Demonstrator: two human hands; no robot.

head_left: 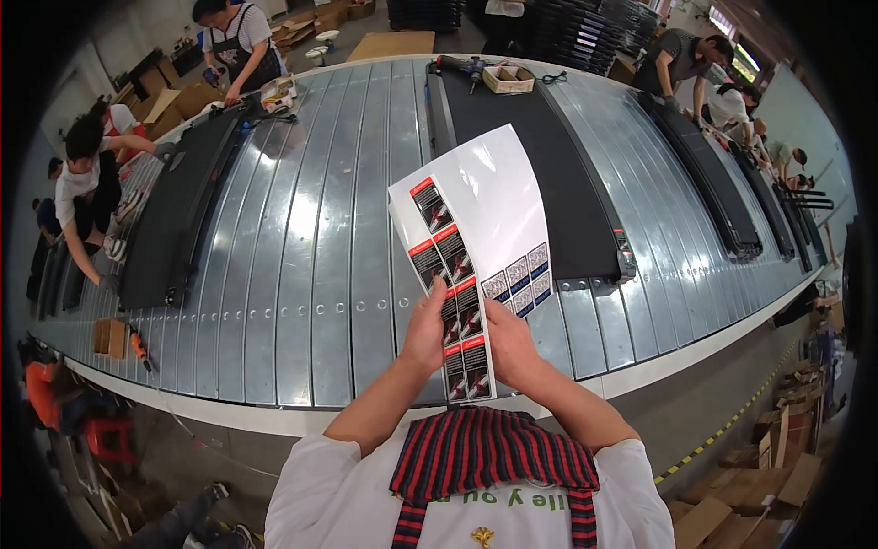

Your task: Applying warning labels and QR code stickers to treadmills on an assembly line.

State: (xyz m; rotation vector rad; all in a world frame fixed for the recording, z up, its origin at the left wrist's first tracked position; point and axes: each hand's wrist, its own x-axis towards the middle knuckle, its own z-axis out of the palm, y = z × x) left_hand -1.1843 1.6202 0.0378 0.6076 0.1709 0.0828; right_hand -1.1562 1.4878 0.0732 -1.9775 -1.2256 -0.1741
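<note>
In front of my chest I hold two sheets of stickers. The warning sticker sheet (464, 316) carries black rectangular labels with red tops, and its upper part leans to the left. My left hand (426, 328) is closed on its left edge, thumb on top. Behind it and to the right, a white sticker sheet (503, 183) curls upward, mostly bare, with several square-coded labels at its lower right. My right hand (510, 343) grips the sheets low on the right side; its fingertips are hidden behind them. Beyond the sheets lies a long black treadmill deck (530, 165).
The decks lie across a metal-slatted conveyor (302, 302). A power drill (471, 69) and a small parts box (508, 79) rest on the far end. More black decks (178, 210) flank me, with people working at them. An orange-handled screwdriver (139, 349) lies near the left edge.
</note>
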